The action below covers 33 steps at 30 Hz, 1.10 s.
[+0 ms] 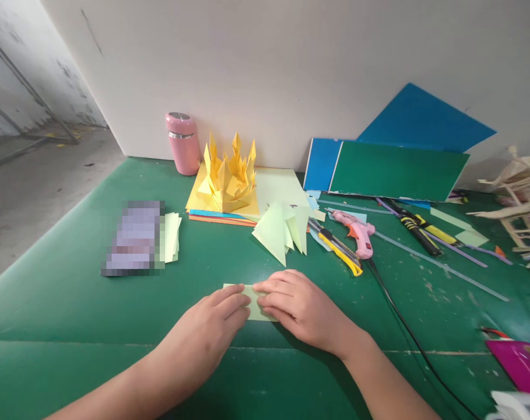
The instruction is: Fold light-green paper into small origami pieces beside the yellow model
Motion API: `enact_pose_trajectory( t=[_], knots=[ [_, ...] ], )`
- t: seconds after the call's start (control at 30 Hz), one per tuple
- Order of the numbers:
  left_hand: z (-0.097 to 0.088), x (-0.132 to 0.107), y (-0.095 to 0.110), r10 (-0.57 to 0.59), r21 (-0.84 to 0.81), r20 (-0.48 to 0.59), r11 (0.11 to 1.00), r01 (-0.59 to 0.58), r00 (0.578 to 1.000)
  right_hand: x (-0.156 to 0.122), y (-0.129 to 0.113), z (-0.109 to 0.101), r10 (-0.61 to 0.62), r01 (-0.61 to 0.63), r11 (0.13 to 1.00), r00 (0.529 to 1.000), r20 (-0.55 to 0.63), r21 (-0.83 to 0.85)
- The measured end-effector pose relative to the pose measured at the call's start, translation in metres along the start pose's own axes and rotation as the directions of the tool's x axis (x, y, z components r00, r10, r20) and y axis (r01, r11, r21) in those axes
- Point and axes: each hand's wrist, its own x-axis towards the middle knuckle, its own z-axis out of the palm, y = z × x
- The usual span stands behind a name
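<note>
A small rectangle of pale green paper (256, 312) lies flat on the green table in front of me. My left hand (216, 324) holds down its left part, with the fingers close together and curved over it. From the other side, my right hand (297, 306) presses on the paper's right part with its fingertips. Only a middle strip shows between the two hands, and both thumbs are hidden. Just behind the hands are folded pale green paper pieces (280, 233). A yellow folded-paper crown shape (230, 181) stands on a stack of coloured paper (195, 201).
A pixelated flat object (136, 239) overlaps pale green slips (172, 236) at left. A pink flask (183, 146) stands behind. To the right are a yellow utility knife (341, 254), a pink glue gun (354, 230) with its black cord (400, 312), and blue and green boards (398, 169).
</note>
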Motion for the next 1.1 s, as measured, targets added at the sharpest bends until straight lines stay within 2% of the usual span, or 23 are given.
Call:
enact_pose_trajectory(
  t=[0.17,0.33,0.47,0.67,0.93,1.1],
  knots=[
    [-0.001,-0.002,0.0,-0.02,-0.03,-0.008,0.999,0.019,1.0,-0.003,0.003,-0.013,0.035,-0.035,0.999,0.999,-0.039,0.024],
    [-0.001,-0.001,0.002,-0.002,0.021,-0.025,1.0,0.002,1.0,-0.004,0.004,-0.019,0.044,-0.043,0.999,0.998,-0.043,0.025],
    [0.005,-0.001,0.006,0.023,0.165,-0.034,0.986,-0.017,0.999,-0.002,0.003,-0.01,0.039,-0.04,0.998,0.999,-0.021,-0.053],
    [0.023,-0.007,0.022,0.07,0.449,-0.047,0.893,-0.042,0.996,0.008,-0.005,0.006,0.103,-0.09,0.981,0.993,0.066,-0.171],
    [0.034,-0.008,0.042,0.002,0.591,-0.083,0.805,0.047,0.997,0.027,-0.022,0.02,0.198,-0.153,0.966,0.955,0.221,-0.207],
    [0.033,-0.008,0.044,-0.036,0.599,-0.132,0.793,0.108,0.991,0.029,-0.026,0.025,0.258,-0.219,0.957,0.942,0.215,-0.19]
  ],
)
